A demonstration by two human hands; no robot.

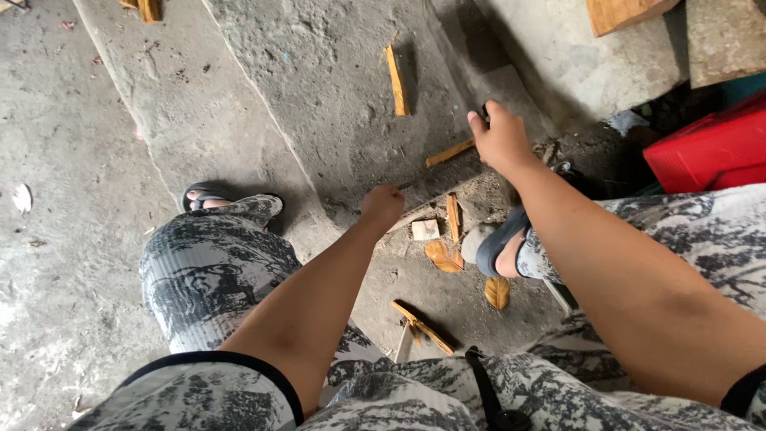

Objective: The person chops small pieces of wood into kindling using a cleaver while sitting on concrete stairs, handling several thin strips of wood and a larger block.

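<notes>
Outdoors, hands [501,137] gripping blade [435,177], red crate [702,148]

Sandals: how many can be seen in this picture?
2. A dark sandal is toward the picture's left edge; a grey sandal is just below the right hand. None seems hidden.
</notes>
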